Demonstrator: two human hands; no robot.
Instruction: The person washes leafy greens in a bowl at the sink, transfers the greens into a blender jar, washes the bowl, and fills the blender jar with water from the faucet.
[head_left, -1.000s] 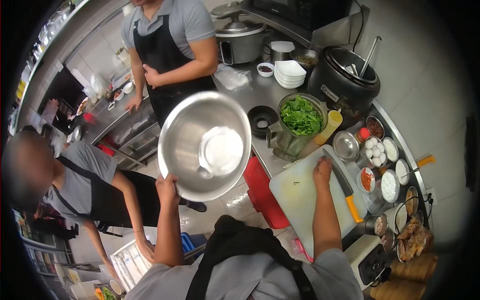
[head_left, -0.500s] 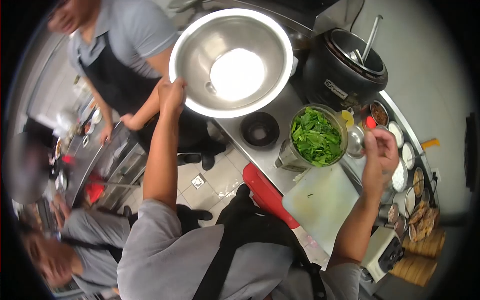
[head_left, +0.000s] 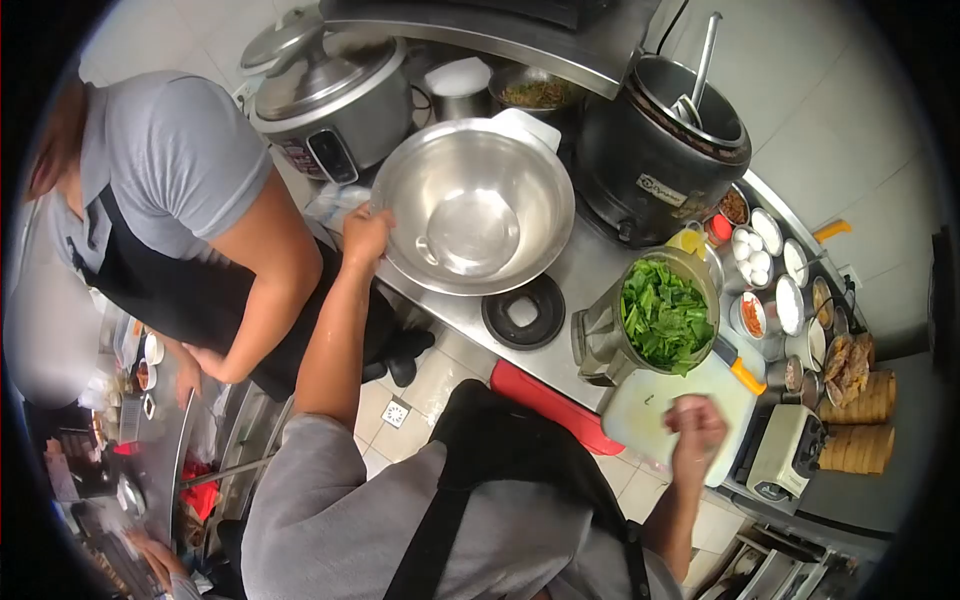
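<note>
My left hand (head_left: 367, 238) grips the left rim of a large steel mixing bowl (head_left: 520, 235), whose inside looks bare. It is over the counter, beside a black round base (head_left: 523, 312). A blender jar (head_left: 597, 330) full of chopped leafy greens (head_left: 668, 315) stands to its right. My right hand (head_left: 697, 430) is above a white cutting board (head_left: 640, 405), fingers curled closed and slightly blurred; what they hold, if anything, is hidden. An orange-handled knife (head_left: 746, 376) lies at the board's far right edge.
A black soup warmer (head_left: 650, 150) with a ladle and a rice cooker (head_left: 330, 105) stand at the back. Several ingredient tubs (head_left: 789, 303) line the right, near a blender motor base (head_left: 783, 455) and bamboo steamers (head_left: 857, 450). A co-worker (head_left: 190, 240) stands close on the left.
The mixing bowl, in my left hand, has moved lower and away over the counter. My right hand has drawn back from beside the blender jar to above the cutting board. The view has shifted.
</note>
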